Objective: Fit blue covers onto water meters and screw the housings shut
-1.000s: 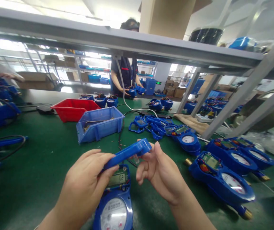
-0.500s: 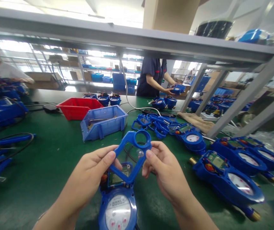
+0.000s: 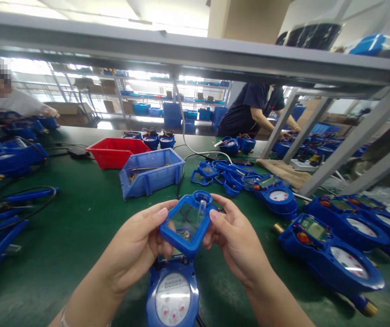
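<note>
Between my hands is a blue plastic meter cover (image 3: 195,245) with a clear window and a round hole at its far end. My left hand (image 3: 140,240) pinches its left side, thumb on top. On the right side, my right hand (image 3: 231,234) grips it near the round hole. Just below the cover lies a blue water meter (image 3: 172,297) with a white dial, its circuit compartment partly hidden by the cover. The cover is held above the meter; whether they touch I cannot tell.
A red bin (image 3: 116,152) and a blue bin (image 3: 152,172) with small metal parts stand ahead. Blue covers (image 3: 229,175) are heaped beyond my hands. Several water meters (image 3: 331,254) lie at right by the shelf leg (image 3: 345,131). A co-worker (image 3: 249,109) bends across the table; another person sits left.
The cover has tilted, its near edge lifting into view, and now hides more of the meter's circuit compartment. The standing co-worker has leaned to the right. The view has shifted slightly.
</note>
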The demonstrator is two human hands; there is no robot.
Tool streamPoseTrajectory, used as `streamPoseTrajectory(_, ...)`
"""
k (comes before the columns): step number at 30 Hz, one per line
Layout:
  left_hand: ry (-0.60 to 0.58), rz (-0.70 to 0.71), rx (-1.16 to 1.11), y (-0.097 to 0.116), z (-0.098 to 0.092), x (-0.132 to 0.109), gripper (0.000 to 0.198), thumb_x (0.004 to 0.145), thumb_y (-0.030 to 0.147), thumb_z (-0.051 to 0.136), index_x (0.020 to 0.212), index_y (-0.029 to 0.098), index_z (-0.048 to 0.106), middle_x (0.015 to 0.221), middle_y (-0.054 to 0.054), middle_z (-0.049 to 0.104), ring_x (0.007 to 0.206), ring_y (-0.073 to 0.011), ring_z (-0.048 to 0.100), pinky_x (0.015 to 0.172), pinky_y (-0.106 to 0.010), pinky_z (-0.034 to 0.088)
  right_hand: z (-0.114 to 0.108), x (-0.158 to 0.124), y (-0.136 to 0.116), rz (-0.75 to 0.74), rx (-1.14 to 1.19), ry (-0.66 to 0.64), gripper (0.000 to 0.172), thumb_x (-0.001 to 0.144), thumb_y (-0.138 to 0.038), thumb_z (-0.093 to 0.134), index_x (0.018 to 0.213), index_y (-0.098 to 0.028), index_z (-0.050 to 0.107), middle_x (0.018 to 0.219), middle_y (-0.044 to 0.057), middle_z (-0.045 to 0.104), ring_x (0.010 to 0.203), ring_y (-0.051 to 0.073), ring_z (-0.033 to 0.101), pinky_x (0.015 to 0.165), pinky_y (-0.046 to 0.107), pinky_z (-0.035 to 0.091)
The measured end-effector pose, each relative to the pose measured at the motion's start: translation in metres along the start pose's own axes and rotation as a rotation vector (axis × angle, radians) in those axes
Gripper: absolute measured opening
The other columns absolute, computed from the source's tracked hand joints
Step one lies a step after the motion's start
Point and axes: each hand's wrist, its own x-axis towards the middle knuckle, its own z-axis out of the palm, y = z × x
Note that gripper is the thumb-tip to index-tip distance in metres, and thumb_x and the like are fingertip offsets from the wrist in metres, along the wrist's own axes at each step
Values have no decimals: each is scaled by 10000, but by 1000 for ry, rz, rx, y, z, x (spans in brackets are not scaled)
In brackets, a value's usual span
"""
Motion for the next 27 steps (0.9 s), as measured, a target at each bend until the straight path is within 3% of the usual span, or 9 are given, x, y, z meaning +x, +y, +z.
streamPoseTrajectory(4, 159, 306, 451, -11, 1, -6, 557, 817, 358, 572, 1303, 147, 401, 652, 7, 644, 542, -123, 588, 514, -208, 469, 0, 1, 5, -12, -42, 44, 620, 757, -430, 659, 1260, -161, 418, 987, 93, 596, 696, 150, 604, 528, 247, 501)
streamPoseTrajectory(6, 295, 623, 847, -19, 1, -6, 513, 848, 354, 530, 1308, 168, 399, 714, -10, 673, 612, -150, 621, 567, -238, 476, 1, -1, 8, -28, -14, 18, 747, 742, -480, 671, 1334, -175, 333, 1226, 146, 486, 915, 202, 593, 646, 298, 533)
streamPoseTrajectory(8, 346, 986, 1196, -28, 0, -4, 489, 867, 301, 508, 1317, 159, 380, 726, -21, 677, 600, -153, 619, 569, -253, 463, 3, -5, 12, -45, 52, -87, 874, 719, -499, 695, 1389, -200, 220, 1320, 156, 417, 1058, 230, 544, 784, 345, 514)
streamPoseTrajectory(10, 252, 1279, 1410, -35, 1, -1, 497, 876, 227, 491, 1334, 118, 332, 700, -28, 665, 557, -151, 593, 543, -265, 442, 6, -7, 15, -68, 121, -192, 932, 699, -468, 730, 1404, -228, 170, 1315, 136, 442, 1127, 228, 506, 900, 365, 452)
streamPoseTrajectory(13, 92, 1446, 1521, -42, 6, 0, 483, 865, 112, 453, 1322, 50, 311, 661, -34, 642, 525, -159, 552, 522, -293, 420, 12, -8, 19, -77, 192, -246, 809, 706, -407, 744, 1352, -252, 283, 1208, 96, 544, 1087, 211, 534, 941, 361, 404)
streamPoseTrajectory(17, -28, 1359, 1393, -46, 10, -8, 545, 846, 170, 538, 1338, 151, 304, 755, -29, 659, 626, -166, 591, 600, -296, 450, 15, -8, 18, 27, 341, -226, 614, 695, -386, 736, 1221, -251, 448, 1028, 62, 626, 933, 205, 605, 881, 347, 433)
streamPoseTrajectory(20, 135, 1214, 1144, -43, 7, -16, 617, 802, 285, 624, 1335, 271, 314, 1037, -62, 629, 917, -209, 593, 816, -322, 460, 14, -9, 14, 137, 485, -289, 547, 761, -502, 611, 1226, -262, 452, 951, 65, 641, 866, 214, 619, 825, 365, 456)
streamPoseTrajectory(23, 352, 995, 972, -33, 1, -16, 714, 753, 324, 671, 1354, 317, 285, 1274, -76, 479, 1140, -269, 469, 938, -384, 406, 15, -10, 13, 215, 548, -370, 577, 785, -596, 507, 1274, -309, 399, 910, 69, 647, 825, 228, 623, 723, 362, 477)
streamPoseTrajectory(27, 277, 641, 851, -20, -1, -11, 947, 614, 363, 776, 1384, 353, 225, 1326, -55, 438, 1160, -290, 464, 910, -385, 434, 20, -13, 16, 298, 543, -445, 499, 816, -613, 456, 1192, -287, 494, 908, 73, 647, 783, 212, 627, 643, 313, 480)
